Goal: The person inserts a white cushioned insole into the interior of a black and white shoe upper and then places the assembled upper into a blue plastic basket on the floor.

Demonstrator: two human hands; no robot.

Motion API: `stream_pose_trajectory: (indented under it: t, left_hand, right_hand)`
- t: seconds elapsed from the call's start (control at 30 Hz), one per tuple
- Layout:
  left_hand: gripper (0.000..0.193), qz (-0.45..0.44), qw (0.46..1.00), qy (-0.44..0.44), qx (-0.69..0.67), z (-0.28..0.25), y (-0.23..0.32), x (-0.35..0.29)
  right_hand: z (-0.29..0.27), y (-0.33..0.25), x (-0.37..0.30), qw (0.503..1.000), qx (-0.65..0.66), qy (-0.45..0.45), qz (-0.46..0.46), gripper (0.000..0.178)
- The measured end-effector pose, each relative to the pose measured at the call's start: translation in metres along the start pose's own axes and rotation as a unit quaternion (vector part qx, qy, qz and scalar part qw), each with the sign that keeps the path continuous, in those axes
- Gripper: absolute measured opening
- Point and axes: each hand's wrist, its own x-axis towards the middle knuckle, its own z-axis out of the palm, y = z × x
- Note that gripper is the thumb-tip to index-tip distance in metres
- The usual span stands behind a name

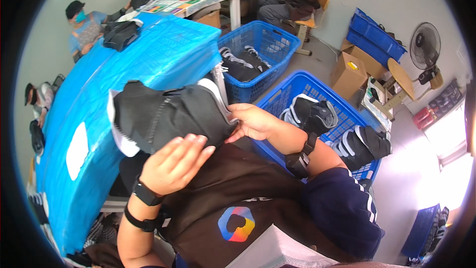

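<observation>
A black shoe upper (183,114) with white edges and a stitched seam is held up in front of me, over the near end of the blue-covered table. At its right edge, my right hand (250,121) is closed, pinching the rim between thumb and fingers. Against the lower edge lies my left hand (176,164), its fingers stretched out and flat on the black material; its thumb is hidden. Dark bands are on both wrists.
The blue-covered table (163,44) curves away to the left, with a black shoe upper (121,34) on it. Blue baskets (258,92) (310,82) holding black and white uppers stand ahead and right. Further off are cardboard boxes (342,74), a fan (425,44) and people (89,27).
</observation>
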Motion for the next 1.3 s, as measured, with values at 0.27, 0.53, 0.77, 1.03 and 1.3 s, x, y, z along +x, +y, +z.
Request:
stream_pose_trajectory:
  t: [0.27, 0.53, 0.77, 1.03, 1.3]
  left_hand:
    - [0.014, -0.281, 0.955, -0.005, -0.091, 0.047, -0.015, -0.074]
    - [0.023, -0.601, 0.766, -0.138, -0.182, 0.066, 0.009, -0.223]
    - [0.069, -0.568, 0.755, -0.068, -0.321, 0.077, 0.027, -0.194]
    - [0.075, -0.548, 0.777, -0.097, -0.295, 0.084, 0.04, -0.186]
    - [0.075, -0.536, 0.776, -0.12, -0.309, 0.087, 0.034, -0.187]
  right_hand:
    - [-0.211, -0.009, -0.134, 0.641, -0.553, 0.5, -0.183, 0.035]
    - [-0.285, 0.036, -0.256, 0.567, -0.456, 0.684, 0.046, 0.039]
    - [-0.308, 0.062, -0.212, 0.506, -0.545, 0.663, 0.084, 0.035]
    - [-0.334, 0.068, -0.161, 0.476, -0.544, 0.691, -0.004, 0.051]
    - [-0.276, 0.086, -0.147, 0.401, -0.713, 0.575, 0.011, 0.07]
